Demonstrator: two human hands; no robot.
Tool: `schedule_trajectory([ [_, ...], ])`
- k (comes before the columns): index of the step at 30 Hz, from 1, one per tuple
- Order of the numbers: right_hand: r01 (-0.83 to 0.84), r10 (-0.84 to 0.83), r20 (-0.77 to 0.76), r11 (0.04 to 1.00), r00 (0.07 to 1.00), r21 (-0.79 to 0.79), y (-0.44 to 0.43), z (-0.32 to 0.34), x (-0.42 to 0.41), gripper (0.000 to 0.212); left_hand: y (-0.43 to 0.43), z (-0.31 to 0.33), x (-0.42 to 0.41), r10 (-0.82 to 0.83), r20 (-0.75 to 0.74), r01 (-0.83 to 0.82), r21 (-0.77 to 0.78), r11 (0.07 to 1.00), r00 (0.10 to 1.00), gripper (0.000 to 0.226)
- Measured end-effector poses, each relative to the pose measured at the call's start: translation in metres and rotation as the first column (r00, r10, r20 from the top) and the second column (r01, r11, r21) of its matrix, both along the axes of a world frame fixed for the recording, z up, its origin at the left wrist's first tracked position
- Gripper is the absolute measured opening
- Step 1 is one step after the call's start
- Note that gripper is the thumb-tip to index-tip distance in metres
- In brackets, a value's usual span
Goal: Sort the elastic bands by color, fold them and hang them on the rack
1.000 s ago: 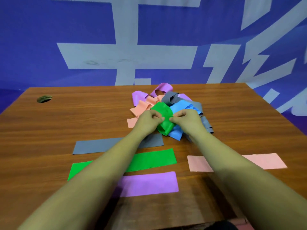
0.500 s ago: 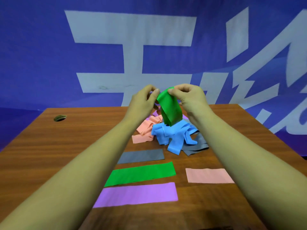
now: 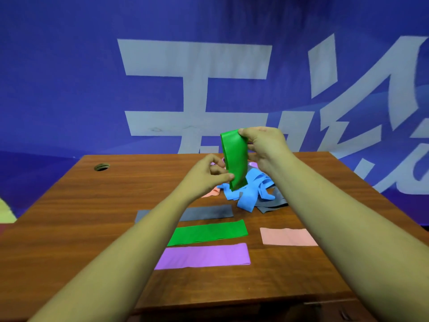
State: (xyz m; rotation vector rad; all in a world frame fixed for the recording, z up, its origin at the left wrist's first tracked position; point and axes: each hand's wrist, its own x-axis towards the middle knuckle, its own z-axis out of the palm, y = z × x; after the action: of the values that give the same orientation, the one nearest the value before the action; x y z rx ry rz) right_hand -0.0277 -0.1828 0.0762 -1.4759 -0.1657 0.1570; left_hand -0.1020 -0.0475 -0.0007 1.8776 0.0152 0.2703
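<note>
Bare desk (image 3: pixel 81 217) spreads wide at left, around a hole (image 3: pixel 101 166). Left hand (image 3: pixel 209 176) pinches the green band (image 3: pixel 235 159) low, right hand (image 3: pixel 264 145) grips its top, above the pile (image 3: pixel 250 192); flat bands (image 3: pixel 204 255) lie nearer. Blue banner (image 3: pixel 69 89) behind.

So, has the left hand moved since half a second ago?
Yes. The left hand dropped from above the table far edge to below it, now pinching the held green band low down.
</note>
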Motion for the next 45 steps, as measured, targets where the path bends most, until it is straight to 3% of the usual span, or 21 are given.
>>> schedule_trajectory([
  [3,0.028,-0.028,-0.014,0.999,1.0,-0.017,-0.001,-0.002,-0.004,0.01,0.001,-0.008,-0.008,0.035,-0.017,-0.034,0.061,0.998,0.999,0.015],
  [5,0.058,-0.059,-0.011,0.997,0.998,-0.051,-0.002,-0.006,-0.006,0.007,0.004,-0.007,-0.014,0.072,0.003,-0.072,0.02,0.997,0.997,0.004],
  [7,0.065,-0.069,-0.034,0.992,0.997,-0.11,-0.004,-0.011,-0.008,0.011,0.007,0.0,-0.018,0.114,0.027,-0.112,-0.066,0.992,0.993,0.014],
  [9,-0.014,-0.004,-0.105,0.986,0.994,-0.166,-0.008,-0.019,-0.014,0.005,0.01,0.009,-0.021,0.134,0.032,-0.127,-0.169,0.977,0.99,0.017],
  [13,-0.248,0.201,-0.219,0.945,0.955,-0.214,-0.016,-0.029,-0.026,0.031,0.016,0.027,-0.024,0.172,0.022,-0.155,-0.328,0.932,0.985,0.013],
  [16,-0.323,0.302,-0.149,0.934,0.942,-0.151,-0.018,-0.026,-0.034,0.03,0.023,0.034,-0.024,0.223,0.022,-0.201,-0.354,0.913,0.975,0.01],
  [19,-0.449,0.445,-0.06,0.887,0.894,-0.108,-0.017,-0.022,-0.045,0.016,0.025,0.034,-0.024,0.268,0.004,-0.244,-0.398,0.884,0.964,0.011],
  [23,-0.31,0.354,0.082,0.891,0.931,-0.331,-0.01,-0.028,-0.049,0.022,0.024,0.031,-0.025,0.263,-0.029,-0.239,-0.522,0.819,0.964,0.013],
  [26,-0.264,0.296,0.109,0.934,0.949,-0.24,-0.007,-0.028,-0.05,0.025,0.027,0.028,-0.024,0.254,-0.057,-0.238,-0.591,0.771,0.966,0.01],
  [29,-0.255,0.27,0.094,0.956,0.958,-0.142,-0.005,-0.026,-0.049,0.024,0.026,0.03,-0.026,0.162,-0.049,-0.159,-0.607,0.778,0.986,0.032],
  [32,-0.241,0.242,0.065,0.97,0.968,-0.022,-0.003,-0.02,-0.049,0.018,0.024,0.029,-0.031,0.062,-0.007,-0.055,-0.559,0.827,0.998,0.049],
  [36,-0.202,0.201,0.083,0.979,0.976,0.002,-0.001,-0.016,-0.048,0.014,0.028,0.024,-0.035,-0.046,0.082,0.071,-0.332,0.94,0.996,0.042],
  [40,-0.227,0.231,0.141,0.973,0.963,-0.047,-0.002,-0.016,-0.048,0.01,0.026,0.031,-0.034,0.01,0.171,0.022,-0.188,0.982,0.985,0.028],
  [42,-0.237,0.259,0.208,0.963,0.943,-0.124,-0.005,-0.014,-0.049,0.011,0.024,0.033,-0.033,0.03,0.196,-0.005,-0.129,0.992,0.98,0.022],
  [45,-0.167,0.305,0.359,0.915,0.882,-0.368,-0.009,-0.012,-0.049,0.014,0.023,0.035,-0.032,0.079,0.214,-0.054,-0.119,0.991,0.974,0.016],
])
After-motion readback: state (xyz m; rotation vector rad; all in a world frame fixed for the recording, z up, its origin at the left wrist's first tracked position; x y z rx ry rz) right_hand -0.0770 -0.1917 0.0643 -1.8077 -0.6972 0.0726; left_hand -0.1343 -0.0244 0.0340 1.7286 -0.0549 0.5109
